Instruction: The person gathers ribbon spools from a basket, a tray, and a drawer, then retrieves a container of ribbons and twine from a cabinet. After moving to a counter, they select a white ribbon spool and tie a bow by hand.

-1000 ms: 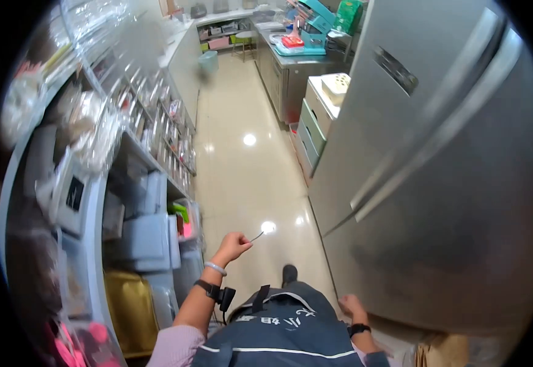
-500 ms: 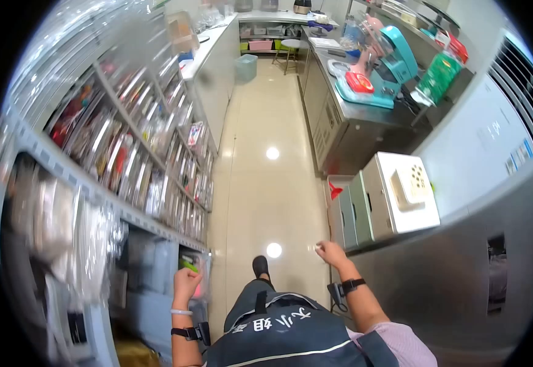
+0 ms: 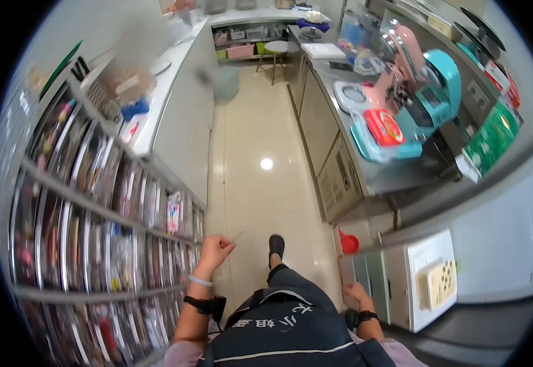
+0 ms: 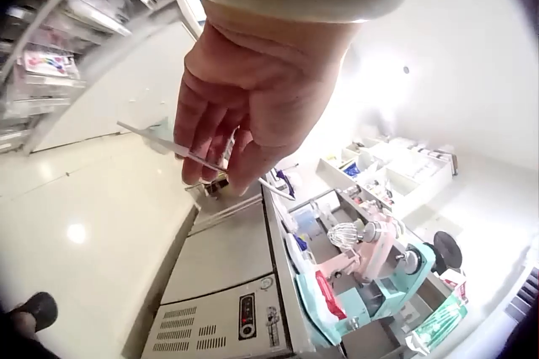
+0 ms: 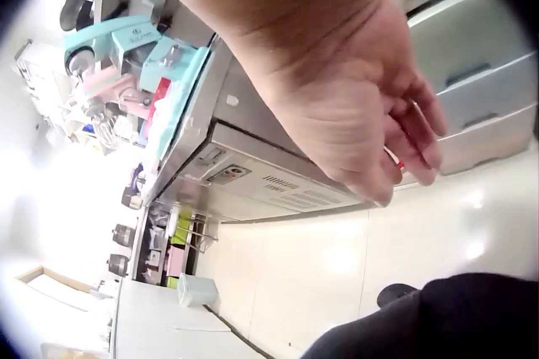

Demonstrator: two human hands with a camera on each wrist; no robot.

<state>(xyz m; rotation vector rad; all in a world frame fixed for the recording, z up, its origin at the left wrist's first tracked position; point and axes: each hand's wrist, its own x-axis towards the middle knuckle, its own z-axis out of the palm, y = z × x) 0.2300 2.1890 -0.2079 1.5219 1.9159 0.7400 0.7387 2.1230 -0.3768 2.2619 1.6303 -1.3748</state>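
Note:
My left hand [image 3: 214, 252] pinches a thin, pale, straight strip [image 4: 145, 132] between thumb and fingers, held out over the floor beside the shelving. In the left wrist view the strip sticks out on both sides of the fingertips; what kind of thing it is I cannot tell. My right hand [image 3: 357, 295] hangs low on the other side, its fingers loosely bent and holding nothing that shows. Close by it in the head view are the drawer unit [image 3: 373, 287] and a red scoop [image 3: 349, 243].
A shelf rack [image 3: 95, 238] packed with clear-sleeved items lines the left. To the right runs a steel counter [image 3: 376, 174] with a pink mixer [image 3: 404, 52] and a teal mixer [image 3: 440, 92]. The tiled floor [image 3: 260, 196] leads to a stool [image 3: 275, 48] and a translucent bin [image 3: 226, 84].
The person has walked forward along the aisle, past the fridge, to the counter and sleeve rack. The left hand carries the strip along; the arms have swung.

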